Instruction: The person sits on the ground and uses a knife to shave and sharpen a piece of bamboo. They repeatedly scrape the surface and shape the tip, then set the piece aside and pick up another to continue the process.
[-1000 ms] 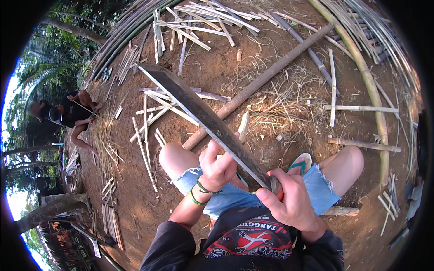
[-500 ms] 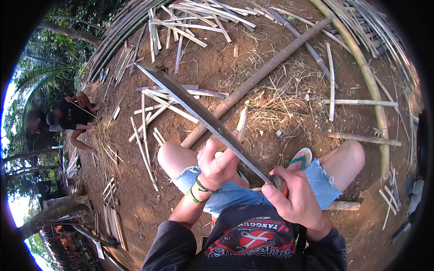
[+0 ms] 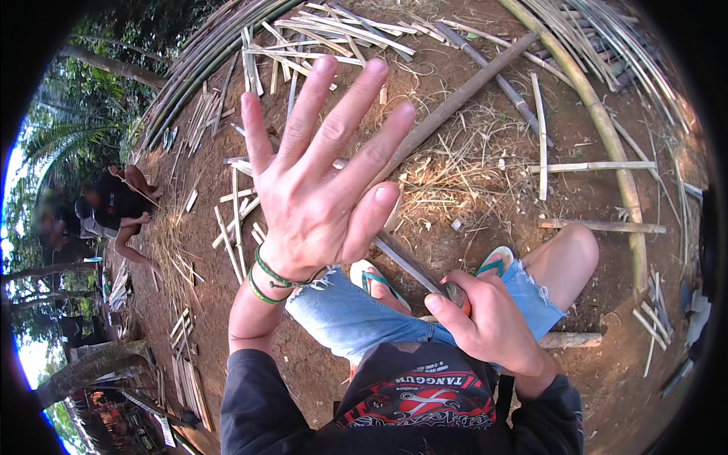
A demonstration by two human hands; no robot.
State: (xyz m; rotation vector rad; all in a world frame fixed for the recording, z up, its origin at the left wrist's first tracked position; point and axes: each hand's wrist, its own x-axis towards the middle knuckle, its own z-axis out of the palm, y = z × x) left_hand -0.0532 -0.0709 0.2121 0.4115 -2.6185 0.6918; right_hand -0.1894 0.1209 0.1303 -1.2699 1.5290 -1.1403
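My left hand (image 3: pixel 315 171) is raised close to the camera, fingers spread wide and nothing in it. Green cord bracelets (image 3: pixel 267 282) circle that wrist. My right hand (image 3: pixel 489 322) grips the handle of a long machete (image 3: pixel 409 265) above my lap. From there the blade slants up and to the left, and my left hand hides most of it. An orange-red bit of the handle peeks out by my right fingers.
A brown pole (image 3: pixel 462 95) lies slantwise on the dirt ahead, beside a heap of fibre shavings (image 3: pixel 455 178). Split bamboo strips (image 3: pixel 334 38) are piled beyond. A long bamboo pole (image 3: pixel 607 136) curves along the right. Another person (image 3: pixel 121 201) crouches at far left.
My left hand has left the blade, risen toward the camera and spread its fingers. My right hand still holds the machete in nearly the same place.
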